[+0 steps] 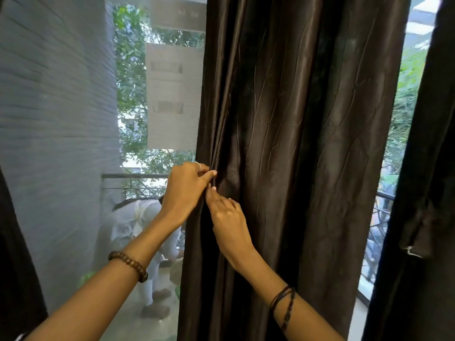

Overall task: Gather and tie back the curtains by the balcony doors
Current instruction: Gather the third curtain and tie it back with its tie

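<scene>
A dark brown satin curtain [302,134] hangs straight down in the middle of the head view, in loose vertical folds. My left hand [186,190] pinches its left edge at about mid height, thumb and fingers closed on the fabric. My right hand [227,221] sits just below and to the right, fingers pressed into the same edge fold. Both hands touch each other at the fingertips. A second dark curtain [423,193] hangs at the far right, with a fabric tie-back strap [416,232] dangling from it.
Left of the curtain is a mesh-screened balcony door [73,143] with a grey wall, trees and a railing [138,175] beyond. A person in white [152,242] stands on the balcony. Another dark curtain edge [14,267] fills the lower left.
</scene>
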